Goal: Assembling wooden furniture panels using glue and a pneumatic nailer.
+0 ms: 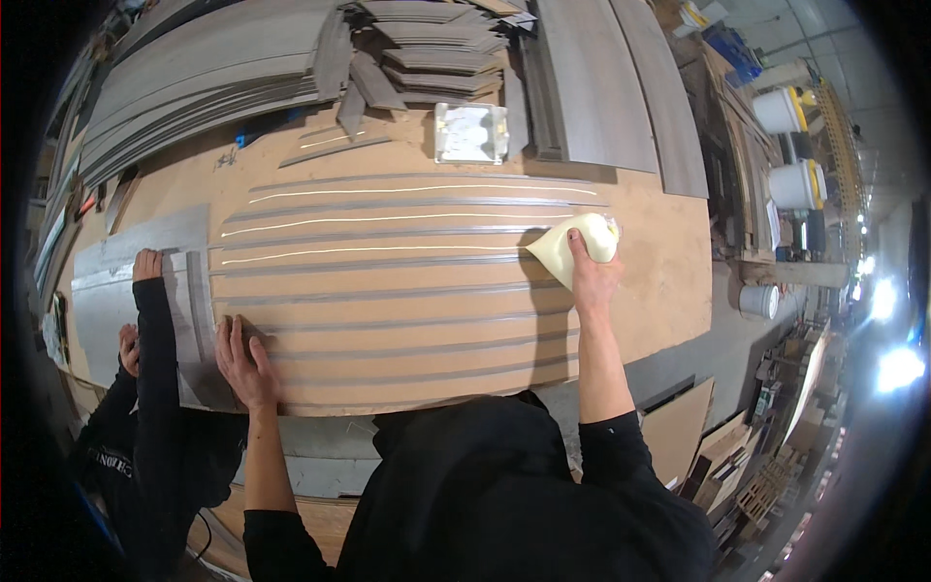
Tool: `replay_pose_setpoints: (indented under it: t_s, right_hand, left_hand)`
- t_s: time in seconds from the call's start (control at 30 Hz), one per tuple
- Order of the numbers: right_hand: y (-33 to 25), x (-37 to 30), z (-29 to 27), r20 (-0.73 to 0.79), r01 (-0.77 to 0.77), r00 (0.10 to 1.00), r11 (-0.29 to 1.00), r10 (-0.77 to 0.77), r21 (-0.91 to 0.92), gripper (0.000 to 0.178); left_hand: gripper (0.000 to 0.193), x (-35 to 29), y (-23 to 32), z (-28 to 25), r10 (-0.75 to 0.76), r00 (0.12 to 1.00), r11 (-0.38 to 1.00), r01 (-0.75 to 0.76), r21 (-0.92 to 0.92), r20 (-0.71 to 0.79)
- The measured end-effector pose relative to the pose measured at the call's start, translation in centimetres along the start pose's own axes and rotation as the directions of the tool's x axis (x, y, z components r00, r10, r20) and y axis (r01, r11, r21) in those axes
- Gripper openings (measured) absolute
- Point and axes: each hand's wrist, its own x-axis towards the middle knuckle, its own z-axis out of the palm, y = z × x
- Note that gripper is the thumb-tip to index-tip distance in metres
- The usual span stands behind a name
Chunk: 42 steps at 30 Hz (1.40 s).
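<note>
My right hand is wrapped round a plump bag of cream-coloured glue. The bag's pointed tip hangs over the right part of the table, at the end of a cream line. Long thin grey wood strips lie in spaced rows across the brown table. Thin cream glue lines run along the far three rows; the nearer strips show none. At the left ends of the near strips, my left hand rests on the tabletop with its fingers stretched out, holding nothing.
At the left, a co-worker's hands touch a grey panel. Stacked grey boards and short angled pieces lie along the far side, near a whitish square tray. White buckets stand off to the right.
</note>
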Motion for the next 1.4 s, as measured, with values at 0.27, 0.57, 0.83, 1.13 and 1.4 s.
replay_pose_setpoints:
  t_s: [0.27, 0.57, 0.83, 1.13, 1.4]
  right_hand:
    - [2.0, 2.5, -4.3, -0.141, 0.064, 0.988, 0.998, -0.061, 0.013, 0.031]
    - [2.3, 3.6, -5.8, -0.199, 0.055, 0.978, 0.998, -0.058, -0.021, 0.035]
    - [1.6, 2.4, -5.3, -0.24, 0.009, 0.97, 0.986, 0.032, 0.169, 0.038]
    - [1.7, 1.5, -2.6, -0.006, -0.013, 1.0, 0.998, 0.013, -0.062, 0.038]
    - [2.3, 2.1, -3.7, -0.063, 0.071, 0.995, 0.997, -0.073, -0.036, 0.035]
  left_hand:
    - [0.045, 0.0, -0.1, 0.1, 0.035, 0.999, 0.999, -0.035, -0.017, 0.016]
    - [0.046, -0.2, -0.3, 0.0, 0.043, 0.999, 0.999, -0.043, 0.011, 0.006]
    - [0.044, 0.0, 0.0, -0.2, 0.042, 0.999, 0.999, -0.042, -0.009, 0.001]
    - [0.045, -0.1, -0.1, -0.1, 0.01, 1.0, 1.0, -0.01, 0.002, 0.013]
    - [0.045, -0.3, 0.0, -0.2, -0.019, 1.0, 1.0, 0.019, -0.002, 0.017]
